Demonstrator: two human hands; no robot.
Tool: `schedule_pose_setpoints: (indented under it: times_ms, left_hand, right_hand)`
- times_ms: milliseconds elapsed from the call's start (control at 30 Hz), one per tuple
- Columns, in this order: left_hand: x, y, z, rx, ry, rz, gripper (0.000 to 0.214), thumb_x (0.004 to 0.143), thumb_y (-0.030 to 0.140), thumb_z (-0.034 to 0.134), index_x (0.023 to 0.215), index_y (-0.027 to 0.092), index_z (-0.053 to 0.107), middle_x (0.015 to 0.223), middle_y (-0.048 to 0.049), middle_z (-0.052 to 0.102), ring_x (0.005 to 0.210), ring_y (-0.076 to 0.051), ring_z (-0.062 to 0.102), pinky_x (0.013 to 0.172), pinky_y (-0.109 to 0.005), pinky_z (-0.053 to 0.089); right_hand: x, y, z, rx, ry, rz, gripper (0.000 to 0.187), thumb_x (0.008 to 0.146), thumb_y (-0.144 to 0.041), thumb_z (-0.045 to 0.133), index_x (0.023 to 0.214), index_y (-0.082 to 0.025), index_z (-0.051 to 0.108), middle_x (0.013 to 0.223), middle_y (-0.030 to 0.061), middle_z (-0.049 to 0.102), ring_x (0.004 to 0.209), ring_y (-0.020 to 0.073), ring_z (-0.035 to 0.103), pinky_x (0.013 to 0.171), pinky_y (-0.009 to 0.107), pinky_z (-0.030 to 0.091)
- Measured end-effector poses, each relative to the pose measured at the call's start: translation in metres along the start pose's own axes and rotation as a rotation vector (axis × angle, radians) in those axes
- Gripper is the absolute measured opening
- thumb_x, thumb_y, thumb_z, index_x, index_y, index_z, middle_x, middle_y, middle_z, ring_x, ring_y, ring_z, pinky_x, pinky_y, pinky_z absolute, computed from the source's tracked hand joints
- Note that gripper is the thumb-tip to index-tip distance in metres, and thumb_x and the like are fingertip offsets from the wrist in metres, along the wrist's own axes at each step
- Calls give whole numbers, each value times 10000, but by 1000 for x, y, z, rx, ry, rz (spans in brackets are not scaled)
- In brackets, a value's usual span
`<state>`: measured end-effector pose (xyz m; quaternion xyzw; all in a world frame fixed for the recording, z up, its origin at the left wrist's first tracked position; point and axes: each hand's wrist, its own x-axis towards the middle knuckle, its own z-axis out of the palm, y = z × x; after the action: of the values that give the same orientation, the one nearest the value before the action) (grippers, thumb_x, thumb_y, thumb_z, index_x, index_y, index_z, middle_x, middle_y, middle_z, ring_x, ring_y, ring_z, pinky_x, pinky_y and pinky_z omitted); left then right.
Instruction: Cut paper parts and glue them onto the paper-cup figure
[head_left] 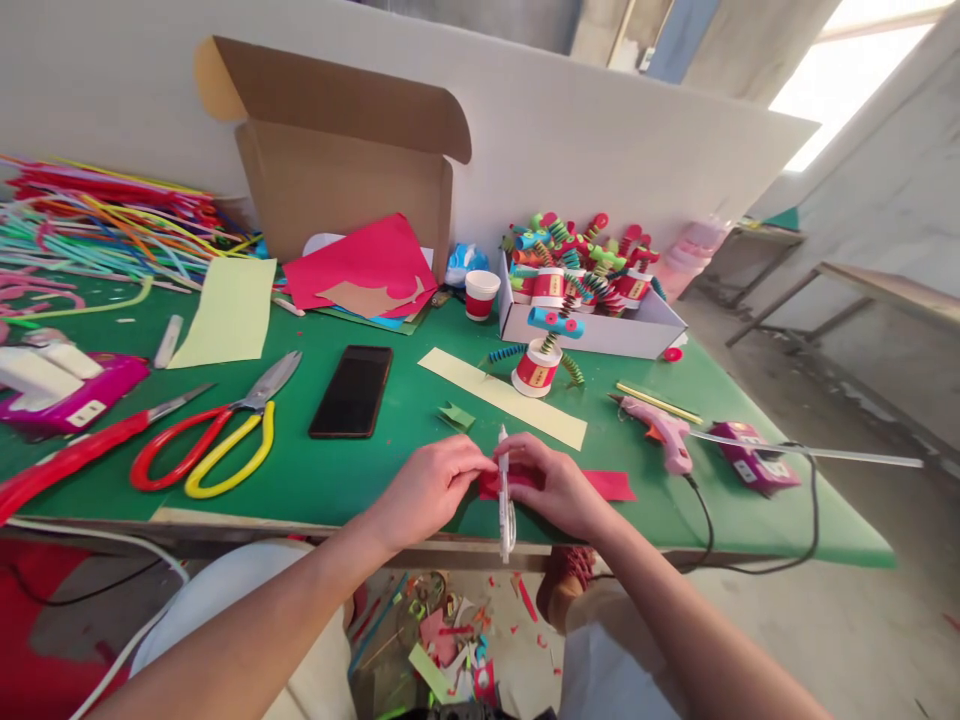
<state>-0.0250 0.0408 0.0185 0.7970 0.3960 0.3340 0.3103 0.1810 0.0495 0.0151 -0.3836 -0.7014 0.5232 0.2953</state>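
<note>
At the front edge of the green table, my left hand (439,480) pinches the left end of a red paper strip (611,486) beside a white pen (504,510). My right hand (551,482) grips the pen, which points away from me across the strip. The strip's right end lies flat past my right hand; the part under my fingers is partly hidden. Just beyond my hands are a folded green paper scrap (456,416) and a pale yellow paper strip (517,402). A paper-cup figure (536,372) with coiled arms stands behind that strip.
Yellow-and-red-handled scissors (276,382), a phone (351,390) and a red-handled tool (82,455) lie left. A pink glue gun (661,425) with a cord rests right. Behind stand a white box (592,333) of figures, a paper cup (481,301), a cardboard box (345,190) and pipe cleaners (112,235).
</note>
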Motion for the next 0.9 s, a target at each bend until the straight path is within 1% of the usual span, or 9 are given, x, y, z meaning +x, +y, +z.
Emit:
schedule_pose_setpoints:
  times_ms: [100,233,433,700,833,900]
  left_hand:
    - [1,-4,0,111,-68,20,362,885,58,458,1025,235,742,859,-30,652,759,-119,603,695,-232,489]
    - [1,-7,-2,161,-119,10,397,882,34,458,1054,259,736,830,-20,647,765,-124,600,705,-244,485]
    - [0,-6,-3,181,-114,10,396,888,36,462,1072,265,729,819,-14,648,766,-121,605,707,-239,483]
    - [-1,-6,-3,171,-108,20,386,884,33,472,1064,255,732,813,-18,652,761,-125,599,696,-244,474]
    - [0,-8,-5,156,-123,16,393,878,27,459,1053,248,732,840,-20,658,764,-122,603,705,-247,481]
    - [-2,-5,-5,195,-130,34,392,878,32,448,1047,244,730,836,-22,652,772,-124,599,702,-243,481]
  right_hand:
    - [0,0,0,20,-3,7,295,792,-208,662,1051,-229,523,978,23,712,945,180,704,896,356,564]
    - [-1,0,0,9,7,4,301,785,-220,674,1048,-231,528,986,31,713,936,183,703,896,362,559]
    - [-1,0,-1,17,16,12,320,773,-239,692,1051,-229,535,985,37,710,937,194,701,899,372,552]
    - [0,0,1,26,20,20,321,764,-239,706,1041,-227,545,953,21,708,915,187,704,891,362,555]
    - [0,-3,1,-39,41,13,302,765,-216,704,1029,-225,560,947,21,716,910,181,698,894,357,553]
    - [0,-4,1,-55,47,5,291,765,-213,704,1020,-225,565,947,20,716,911,179,696,893,354,555]
